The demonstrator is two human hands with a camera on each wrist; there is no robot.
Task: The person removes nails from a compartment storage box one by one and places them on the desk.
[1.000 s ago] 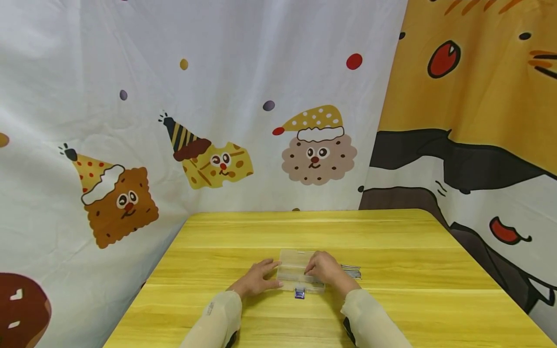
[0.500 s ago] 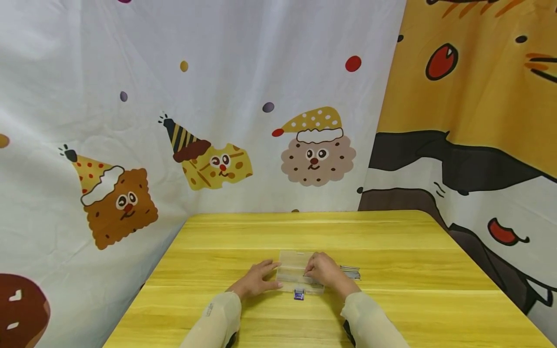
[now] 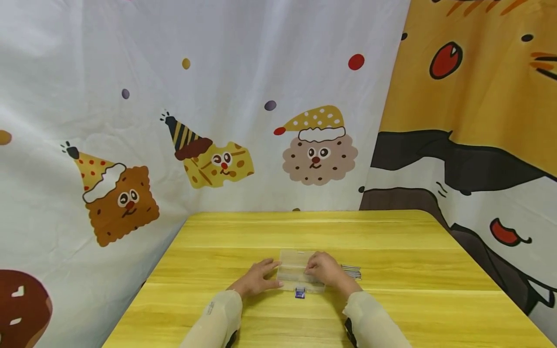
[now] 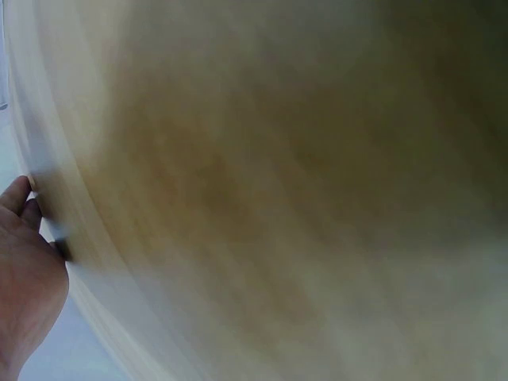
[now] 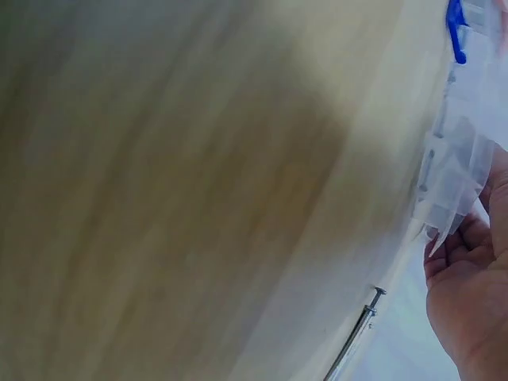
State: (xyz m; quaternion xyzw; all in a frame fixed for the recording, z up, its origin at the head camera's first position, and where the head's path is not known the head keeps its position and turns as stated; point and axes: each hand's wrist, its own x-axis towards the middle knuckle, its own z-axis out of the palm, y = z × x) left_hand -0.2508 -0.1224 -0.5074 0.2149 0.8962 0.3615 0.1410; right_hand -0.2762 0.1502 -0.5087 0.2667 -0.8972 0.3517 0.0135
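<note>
Hands frame a clear plastic box [image 3: 298, 271] near the middle of the yellow table [image 3: 391, 251]. Left hand [image 3: 256, 279] lies relaxed against its left side; right hand [image 3: 326, 271] curls over its right part, nails [image 3: 351, 271] just right. Press evenly so the box does not slide. Since the earlier frame, almost nothing moved.

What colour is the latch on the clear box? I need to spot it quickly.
Blue; the latch on the clear box shows best in the head view.
</note>
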